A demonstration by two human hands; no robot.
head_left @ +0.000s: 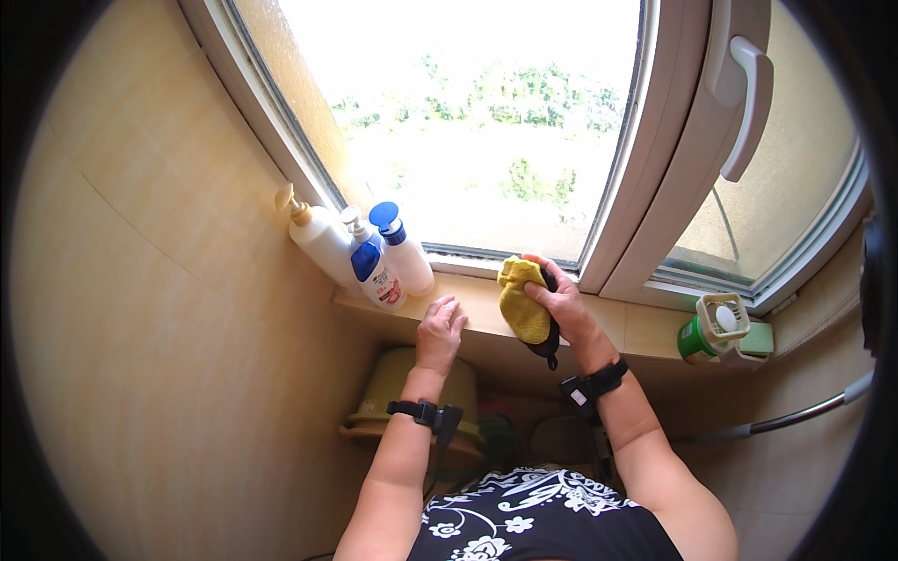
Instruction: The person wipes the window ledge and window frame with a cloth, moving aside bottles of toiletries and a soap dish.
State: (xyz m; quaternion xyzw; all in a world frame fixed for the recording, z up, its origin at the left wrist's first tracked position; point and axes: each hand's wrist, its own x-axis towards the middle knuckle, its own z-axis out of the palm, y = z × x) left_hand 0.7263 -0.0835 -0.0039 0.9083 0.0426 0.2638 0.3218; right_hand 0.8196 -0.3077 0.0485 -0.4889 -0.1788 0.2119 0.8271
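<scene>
In my right hand (564, 307) is a yellow-and-black cloth (525, 310), mitt-shaped, with a small black loop hanging from its lower end. My thumb presses on its yellow face, just above the tiled sill (485, 307). My left hand (439, 329) holds nothing; its fingers are loosely bent and apart at the sill's front edge. Nearest to it stand three bottles: a clear-bodied one with a blue top (408, 259), a white pump bottle with a blue label (376, 276) and a larger white pump bottle with a tan pump (324, 245).
Beyond the sill is a bright window (486, 159); its sash with a white handle (751, 107) is at right. A green container (694, 341) and a soap holder (724, 318) sit at the sill's right end. Below are stacked tubs (374, 393) and a metal rail (795, 417).
</scene>
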